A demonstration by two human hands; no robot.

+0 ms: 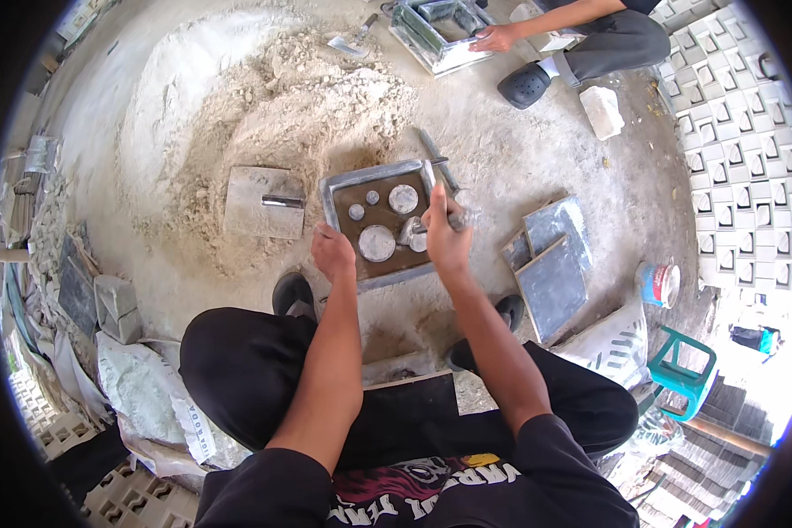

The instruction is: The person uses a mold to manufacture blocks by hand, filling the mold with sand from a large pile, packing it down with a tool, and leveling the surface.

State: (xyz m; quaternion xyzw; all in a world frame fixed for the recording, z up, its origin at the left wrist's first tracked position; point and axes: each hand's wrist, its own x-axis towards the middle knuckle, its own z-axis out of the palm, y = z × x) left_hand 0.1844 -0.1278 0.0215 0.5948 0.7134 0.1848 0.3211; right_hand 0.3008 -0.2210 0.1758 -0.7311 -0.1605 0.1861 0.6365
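A grey rectangular mould frame (330, 211) lies on the ground before me, filled with a brown damp mix (383, 194). Several pale round discs are set in the mix, among them a large one (377, 244) and another (403, 199). My left hand (333, 253) is closed on the frame's left side, near its front corner. Over the right side, my right hand (449, 233) is wrapped round a hand tool (458, 216), mostly hidden by the fingers, so its kind is unclear. Beside that fist, a rounded greyish piece (413, 233) sits over the mix.
Left of the frame, a steel float (282, 201) rests on a square board (251, 216). A powder heap (273, 106) spreads behind. Flat slabs (554, 273), a tin (660, 284) and a green stool (680, 370) stand right. Another person's hand (495, 39) touches a second mould (440, 44).
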